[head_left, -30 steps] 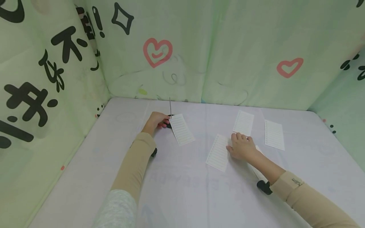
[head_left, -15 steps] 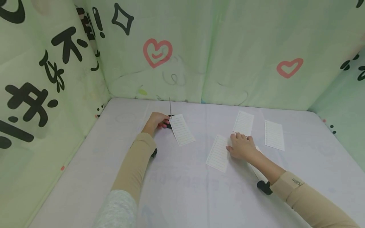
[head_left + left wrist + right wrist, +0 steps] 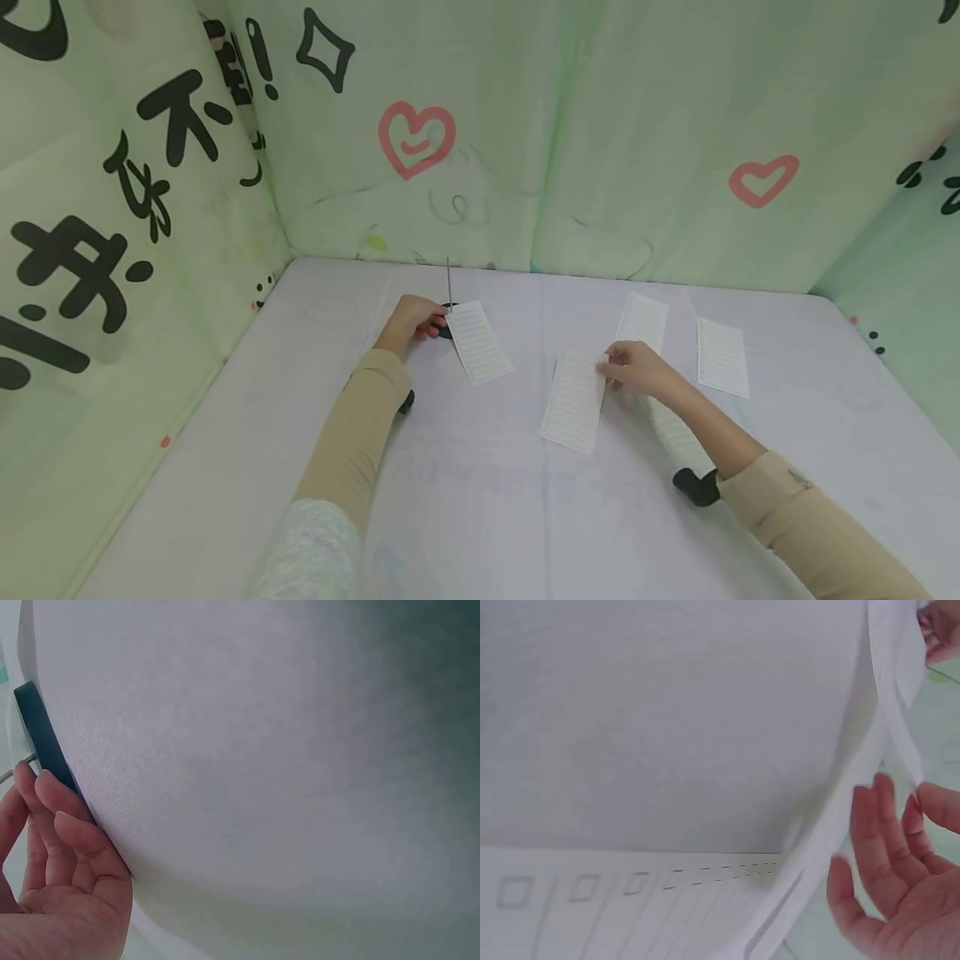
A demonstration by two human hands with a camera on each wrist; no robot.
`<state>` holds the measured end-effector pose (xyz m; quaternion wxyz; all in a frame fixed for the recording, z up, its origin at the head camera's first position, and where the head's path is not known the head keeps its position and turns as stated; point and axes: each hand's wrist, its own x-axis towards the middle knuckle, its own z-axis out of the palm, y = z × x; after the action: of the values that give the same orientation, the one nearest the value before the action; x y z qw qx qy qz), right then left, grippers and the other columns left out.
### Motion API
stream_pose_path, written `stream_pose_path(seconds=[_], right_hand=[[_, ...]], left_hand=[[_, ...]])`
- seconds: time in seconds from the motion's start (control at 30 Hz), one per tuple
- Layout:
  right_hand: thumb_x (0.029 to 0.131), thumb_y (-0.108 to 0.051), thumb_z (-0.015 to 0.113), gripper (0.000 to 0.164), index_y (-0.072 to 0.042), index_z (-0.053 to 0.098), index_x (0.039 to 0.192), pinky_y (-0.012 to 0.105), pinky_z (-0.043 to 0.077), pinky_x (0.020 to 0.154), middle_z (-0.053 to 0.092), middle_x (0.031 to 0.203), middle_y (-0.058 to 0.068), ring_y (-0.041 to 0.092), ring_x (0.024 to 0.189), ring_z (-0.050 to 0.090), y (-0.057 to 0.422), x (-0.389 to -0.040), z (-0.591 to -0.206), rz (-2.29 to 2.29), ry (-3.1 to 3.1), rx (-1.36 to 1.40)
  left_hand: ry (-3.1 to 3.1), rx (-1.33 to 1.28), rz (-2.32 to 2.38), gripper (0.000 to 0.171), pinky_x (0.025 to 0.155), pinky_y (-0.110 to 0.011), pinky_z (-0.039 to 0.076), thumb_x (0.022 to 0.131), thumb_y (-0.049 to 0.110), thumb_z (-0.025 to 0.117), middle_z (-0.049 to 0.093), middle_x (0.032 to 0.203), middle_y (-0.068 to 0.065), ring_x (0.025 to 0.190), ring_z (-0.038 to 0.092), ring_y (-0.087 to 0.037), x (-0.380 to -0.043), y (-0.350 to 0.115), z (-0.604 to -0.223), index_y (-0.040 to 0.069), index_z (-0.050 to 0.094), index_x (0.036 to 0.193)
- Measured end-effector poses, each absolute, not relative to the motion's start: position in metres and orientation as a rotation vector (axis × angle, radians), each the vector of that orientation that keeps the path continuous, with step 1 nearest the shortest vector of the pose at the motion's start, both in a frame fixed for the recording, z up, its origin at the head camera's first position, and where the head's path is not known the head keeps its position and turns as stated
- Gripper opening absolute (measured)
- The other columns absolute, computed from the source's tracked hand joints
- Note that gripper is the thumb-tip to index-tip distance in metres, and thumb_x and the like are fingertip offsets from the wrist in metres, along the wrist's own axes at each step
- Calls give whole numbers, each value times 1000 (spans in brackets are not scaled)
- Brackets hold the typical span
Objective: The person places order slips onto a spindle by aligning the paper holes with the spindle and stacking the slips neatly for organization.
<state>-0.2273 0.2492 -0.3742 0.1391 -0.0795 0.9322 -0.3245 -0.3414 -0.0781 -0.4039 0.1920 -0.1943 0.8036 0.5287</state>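
In the head view my left hand (image 3: 414, 320) holds the thin metal rod of a paper spike (image 3: 449, 282) low down, by its round black base (image 3: 46, 739). A lined white sheet (image 3: 480, 343) sits against the rod with its upper corner at my fingertips. To the right, my right hand (image 3: 636, 367) pinches the top corner of another lined sheet (image 3: 573, 404) between thumb and index finger. That corner is raised, and in the right wrist view the sheet (image 3: 889, 705) stands nearly edge-on. The other right fingers are spread loosely.
More lined sheets lie on the white table (image 3: 480, 517): one behind my right hand (image 3: 647, 317), one farther right (image 3: 722, 357) and one partly under the right forearm (image 3: 681, 437). A green printed curtain (image 3: 487, 217) borders the table at the back and sides.
My right hand has gone from lying over the sheets to pinching one sheet's corner and lifting it, and that sheet has turned slightly. The left hand has stayed at the spike.
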Motion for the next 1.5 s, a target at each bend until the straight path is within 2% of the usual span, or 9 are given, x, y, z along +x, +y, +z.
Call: stream_pose_path(seconds=[0.23,0.43,0.63,0.9,1.07,1.2,1.33,1.5], right_hand=[[92,-23,54,36,6,46,110,34,50,76,66,86,6,14,75,65,253,-229,-360,-1257,2446,-76],[91,-28,56,40,4,45,112,28,49,74,62,83,-1,10,75,64,251,-229,-353,-1407,2308,26],[90,-28,58,49,5,37,121,25,48,74,63,82,-4,10,75,63,244,-229,-351,-1535,2137,95],[91,-26,57,32,-4,43,109,28,48,76,63,81,-6,10,74,63,238,-226,-346,-1614,2026,89],[91,-27,58,25,-8,47,104,30,48,78,63,82,-5,11,74,62,232,-225,-339,-1624,2013,42],[91,-26,58,22,-9,49,103,30,48,78,64,85,-3,13,75,62,226,-223,-332,-1624,1993,2],[91,-23,57,21,-8,50,103,29,48,76,64,85,-2,13,73,62,217,-221,-327,-1619,1974,-34],[91,-20,57,24,-5,49,107,31,48,76,63,84,-1,12,70,61,204,-218,-325,-1610,1954,-74]], left_hand=[[2253,-544,1501,28,41,-18,36,87,18,61,57,59,5,43,51,-6,-341,-79,-404,3,62,110],[2259,-547,1500,27,41,-18,36,87,19,61,57,61,5,44,51,-6,-342,-79,-405,4,62,109],[2258,-542,1494,27,41,-18,36,88,19,61,57,61,5,44,51,-6,-343,-79,-406,3,63,109],[2246,-555,1603,29,43,-19,38,88,16,58,56,61,3,41,50,-7,-338,-82,-401,2,59,113],[2354,-529,1854,21,47,-19,40,86,14,57,60,72,-6,43,49,-7,-319,-82,-388,0,61,100],[2419,-422,1962,21,46,-20,38,84,14,55,60,71,-8,44,50,-9,-298,-74,-375,-3,62,94],[2361,-241,1891,28,47,-21,37,84,17,53,58,64,-1,45,52,-10,-281,-62,-360,-4,62,99],[2130,-35,1726,25,61,-28,43,86,22,55,64,74,-3,58,59,-16,-269,-48,-345,3,63,99]])
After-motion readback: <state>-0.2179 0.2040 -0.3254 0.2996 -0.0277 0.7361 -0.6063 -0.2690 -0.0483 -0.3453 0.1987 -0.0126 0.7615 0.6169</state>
